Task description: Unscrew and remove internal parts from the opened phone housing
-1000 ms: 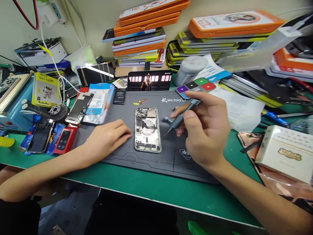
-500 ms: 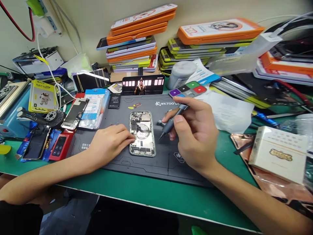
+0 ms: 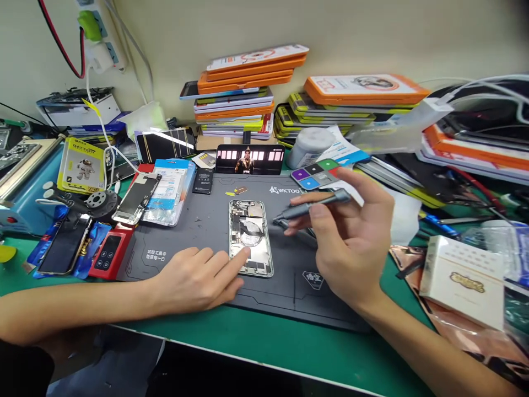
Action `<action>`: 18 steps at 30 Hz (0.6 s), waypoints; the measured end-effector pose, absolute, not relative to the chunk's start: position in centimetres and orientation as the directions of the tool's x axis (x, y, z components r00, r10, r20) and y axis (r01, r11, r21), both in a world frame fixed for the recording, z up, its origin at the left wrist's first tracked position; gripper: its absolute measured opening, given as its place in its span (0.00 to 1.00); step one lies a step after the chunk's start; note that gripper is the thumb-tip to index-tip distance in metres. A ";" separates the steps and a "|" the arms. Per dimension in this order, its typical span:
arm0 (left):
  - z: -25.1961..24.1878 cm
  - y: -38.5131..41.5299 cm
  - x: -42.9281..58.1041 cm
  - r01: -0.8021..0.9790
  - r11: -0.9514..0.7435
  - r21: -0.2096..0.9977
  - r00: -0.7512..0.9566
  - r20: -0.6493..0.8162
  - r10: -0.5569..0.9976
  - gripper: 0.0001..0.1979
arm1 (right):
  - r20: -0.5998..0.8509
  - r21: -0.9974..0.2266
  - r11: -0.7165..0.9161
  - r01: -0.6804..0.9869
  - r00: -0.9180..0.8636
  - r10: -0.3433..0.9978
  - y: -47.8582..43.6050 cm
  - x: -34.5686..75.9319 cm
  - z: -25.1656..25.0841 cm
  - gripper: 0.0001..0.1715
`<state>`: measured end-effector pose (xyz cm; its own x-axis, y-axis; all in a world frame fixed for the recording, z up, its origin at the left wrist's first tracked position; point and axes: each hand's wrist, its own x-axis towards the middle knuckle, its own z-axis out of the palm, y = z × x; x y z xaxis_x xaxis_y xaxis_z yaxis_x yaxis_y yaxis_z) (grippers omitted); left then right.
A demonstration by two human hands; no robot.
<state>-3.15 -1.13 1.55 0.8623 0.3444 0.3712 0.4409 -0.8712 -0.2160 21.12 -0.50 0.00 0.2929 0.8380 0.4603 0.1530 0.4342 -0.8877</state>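
An opened phone (image 3: 258,251), its inner boards and metal plates bare, lies on the dark work mat (image 3: 182,231). My left hand (image 3: 202,275) has its index finger stretched onto the phone's lower part, the other fingers loosely bent, holding nothing. A dark grey screwdriver (image 3: 303,210) is gripped between the thumb and fingers of my right hand (image 3: 351,237), held tilted just right of the phone. Its slim end points left toward the phone. Below it, a second dark metal piece shows by the fingers; its kind is unclear.
Behind the mat a phone playing a video (image 3: 250,160) leans upright, with a battery (image 3: 203,181) beside it. A detached screen (image 3: 138,199) and a red device (image 3: 111,252) lie left. A colored-square pad (image 3: 316,173) and a white box (image 3: 465,281) are right.
The view has tilted upward. My left hand has gone from fingertips at the phone's left edge to an index finger over its lower part. The screwdriver has swung flatter in my right hand.
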 end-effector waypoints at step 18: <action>0.0 -0.8 -4.3 0.483 -0.875 0.011 0.828 0.318 0.461 0.13 | 0.297 -0.866 0.333 0.374 -0.153 0.943 0.2 17.4 -0.1 0.06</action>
<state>-4.34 -0.78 0.05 0.8283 0.4612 0.3181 0.4833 -0.8754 0.0107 17.45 0.17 -0.11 -0.1527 0.9426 0.2968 0.3737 0.3331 -0.8657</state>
